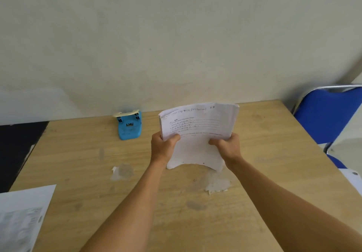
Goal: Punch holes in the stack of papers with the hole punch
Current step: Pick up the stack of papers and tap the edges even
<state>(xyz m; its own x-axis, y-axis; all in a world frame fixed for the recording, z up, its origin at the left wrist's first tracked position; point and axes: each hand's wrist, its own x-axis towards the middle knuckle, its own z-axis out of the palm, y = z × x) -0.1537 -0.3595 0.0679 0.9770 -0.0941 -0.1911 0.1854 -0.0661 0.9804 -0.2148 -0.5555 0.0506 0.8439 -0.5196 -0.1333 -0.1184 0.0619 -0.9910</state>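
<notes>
I hold a stack of papers point(197, 126) upright over the middle of the wooden table point(82, 165), printed lines facing me. Its bottom edge bows and rests on the tabletop. My left hand point(163, 148) grips the stack's left side and my right hand point(227, 147) grips its right side, thumbs on the front sheet. A blue hole punch point(129, 127) with a cream lever stands at the back of the table near the wall, to the left of the stack and apart from both hands.
A printed sheet point(23, 216) lies over the table's near left corner. A blue chair point(329, 114) stands at the right, with a white object point(352, 177) by the right edge. The tabletop has worn, peeled patches point(217, 183). A wall runs behind.
</notes>
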